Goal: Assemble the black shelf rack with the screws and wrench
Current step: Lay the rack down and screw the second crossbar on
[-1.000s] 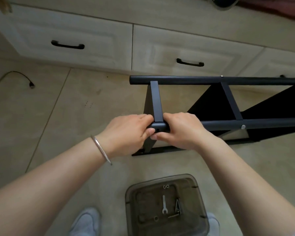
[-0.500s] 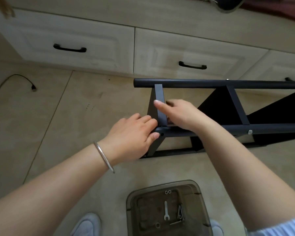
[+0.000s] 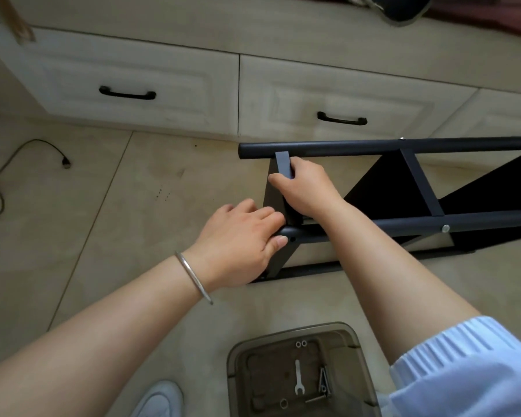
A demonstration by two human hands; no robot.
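- I see the black shelf rack (image 3: 403, 182) lying on its side on the tiled floor (image 3: 88, 221), right of centre in the frame; its long axis runs left to right, with the free end pointing toward the left and the rest running out of the right edge.
- Two round rails lie parallel along that axis — the far rail (image 3: 343, 149) near the cream drawers (image 3: 133, 79), the near rail (image 3: 478, 221) closer to me, with a silver screw head (image 3: 445, 228) on it.
- A flat crossbar (image 3: 283, 164) spans the two rails at the left end, set across the long axis.
- My right hand (image 3: 304, 188) has its grip curled round that crossbar, fingers wrapped over its left edge.
- My left hand (image 3: 238, 245), a bangle (image 3: 193, 275) on the wrist, has its grip closed on the left end of the near rail, thumb beside an open hole there.
- At the bottom centre a smoky plastic tray (image 3: 238, 365) holds the wrench (image 3: 298, 377), loose screws (image 3: 322, 383) and small washers (image 3: 301, 344) — well apart from both hands.
- A cable (image 3: 0, 182) trails at the left edge.
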